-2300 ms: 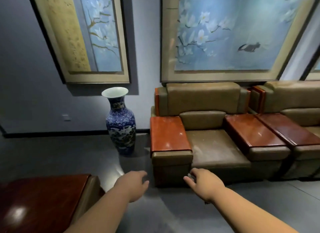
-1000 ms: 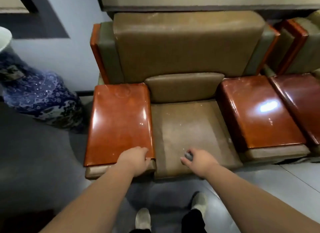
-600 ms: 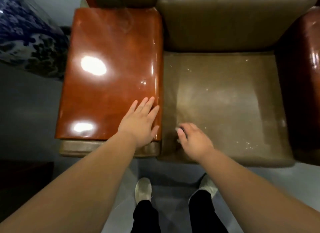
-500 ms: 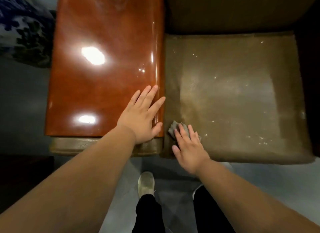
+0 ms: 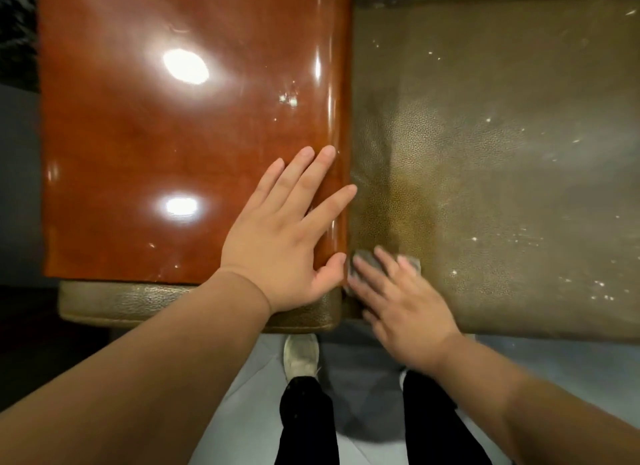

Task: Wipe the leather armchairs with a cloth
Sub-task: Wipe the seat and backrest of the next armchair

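Armrest top (image 5: 173, 135) glossy lacquered wood; seat (image 5: 502, 153) grainy matt leather.

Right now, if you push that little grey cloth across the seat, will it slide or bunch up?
The cloth probably slides, since the right hand presses it flat. The seat looks grainy, so it may drag a bit. Being small and soft, it could bunch.

The grey cloth (image 5: 363, 257) lies mostly hidden under the blurred right hand (image 5: 398, 305) on the seat cushion (image 5: 502, 153). The cushion's back and right side, and the wooden armrest (image 5: 173, 135) left of it, run past the frame's edge.
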Motion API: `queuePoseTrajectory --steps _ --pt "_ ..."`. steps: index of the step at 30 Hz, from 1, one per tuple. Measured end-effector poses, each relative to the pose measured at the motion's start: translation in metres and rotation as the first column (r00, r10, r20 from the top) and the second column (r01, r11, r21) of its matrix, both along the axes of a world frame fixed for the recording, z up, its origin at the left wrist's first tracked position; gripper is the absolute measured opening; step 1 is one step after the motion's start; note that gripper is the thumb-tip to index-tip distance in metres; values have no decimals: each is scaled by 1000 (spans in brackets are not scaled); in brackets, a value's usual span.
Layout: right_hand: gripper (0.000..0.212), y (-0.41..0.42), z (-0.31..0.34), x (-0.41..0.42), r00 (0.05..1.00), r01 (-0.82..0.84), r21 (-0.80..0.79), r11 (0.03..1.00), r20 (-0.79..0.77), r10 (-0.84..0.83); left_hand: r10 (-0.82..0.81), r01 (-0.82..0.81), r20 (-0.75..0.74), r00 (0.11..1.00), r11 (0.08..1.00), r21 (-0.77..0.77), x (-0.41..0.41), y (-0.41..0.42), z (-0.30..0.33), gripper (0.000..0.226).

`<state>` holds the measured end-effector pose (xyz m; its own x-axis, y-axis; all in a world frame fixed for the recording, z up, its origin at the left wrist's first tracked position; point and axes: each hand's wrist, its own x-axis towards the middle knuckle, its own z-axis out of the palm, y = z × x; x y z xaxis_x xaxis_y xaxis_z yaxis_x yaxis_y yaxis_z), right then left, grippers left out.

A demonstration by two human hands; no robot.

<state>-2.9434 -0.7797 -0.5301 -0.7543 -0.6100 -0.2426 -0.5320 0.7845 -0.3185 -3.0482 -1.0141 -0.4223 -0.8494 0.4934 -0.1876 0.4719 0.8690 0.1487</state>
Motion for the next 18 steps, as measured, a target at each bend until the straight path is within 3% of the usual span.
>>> queuePoseTrajectory --steps 2,4,7,9,10,12,15,16,18 --pt "62 14 7 23 992 -126 9 992 11 126 10 -10 -10 1000 1000 7 1 -1 0 80" --pt "60 18 -4 -21 990 -120 54 991 -61 124 11 -11 -21 1000 1000 8 1 -2 0 80" --pt "59 10 -9 -122 952 293 101 951 -122 -280 11 -11 -16 1000 1000 1 2 -1 -2 80" --pt "62 1 -11 -134 905 422 113 900 -106 -411 22 -22 -21 1000 1000 -8 3 -1 -3 80" --pt "63 -2 -9 -114 927 369 96 924 -105 -359 23 -23 -18 1000 1000 -8 3 -1 -3 80" --pt "66 5 -1 -40 994 101 54 993 -56 -98 26 -26 -17 1000 1000 14 5 -2 -2 79" --pt "62 42 15 15 981 -188 75 979 66 183 25 -23 -34 999 999 43 5 2 -1 79" --pt "57 52 11 -1 981 -195 73 978 29 193 23 -21 -38 999 999 47 3 3 -2 79" --pt "54 53 0 -61 995 -26 94 995 -91 34 18 -17 -36 999 999 30 1 4 -4 79"
